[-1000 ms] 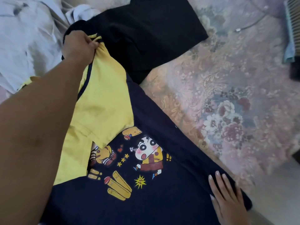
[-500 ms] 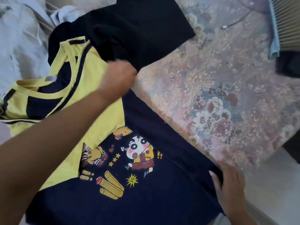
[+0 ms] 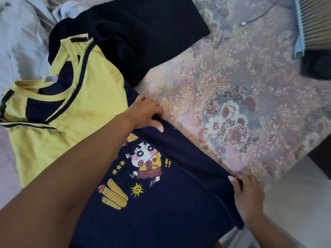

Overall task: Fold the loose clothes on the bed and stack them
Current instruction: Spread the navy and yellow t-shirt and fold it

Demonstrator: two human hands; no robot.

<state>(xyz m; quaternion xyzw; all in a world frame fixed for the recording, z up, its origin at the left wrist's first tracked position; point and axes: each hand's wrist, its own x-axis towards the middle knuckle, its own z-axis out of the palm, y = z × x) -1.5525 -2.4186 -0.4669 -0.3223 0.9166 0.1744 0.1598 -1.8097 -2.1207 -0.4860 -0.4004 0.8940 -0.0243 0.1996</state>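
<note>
A navy and yellow T-shirt (image 3: 170, 203) with a cartoon print lies spread on the bed in front of me. Its yellow shoulders and collar (image 3: 71, 104) point to the upper left. My left hand (image 3: 146, 111) grips the shirt's right side edge near the yellow part, thumb on top. My right hand (image 3: 248, 196) pinches the same edge lower down, near the hem. A black garment (image 3: 143, 36) lies flat beyond the shirt, partly under its yellow shoulder.
The bed has a floral pink and beige cover (image 3: 232, 108). Pale crumpled clothes (image 3: 23, 42) lie at the upper left. A cable end (image 3: 243, 23) and a ribbed grey object (image 3: 315, 20) sit at the upper right. The bed's edge runs along the lower right.
My left hand let go of the yellow sleeve, leaving it flat, and moved right and down to the shirt's side edge. My right hand went from resting flat to pinching that edge.
</note>
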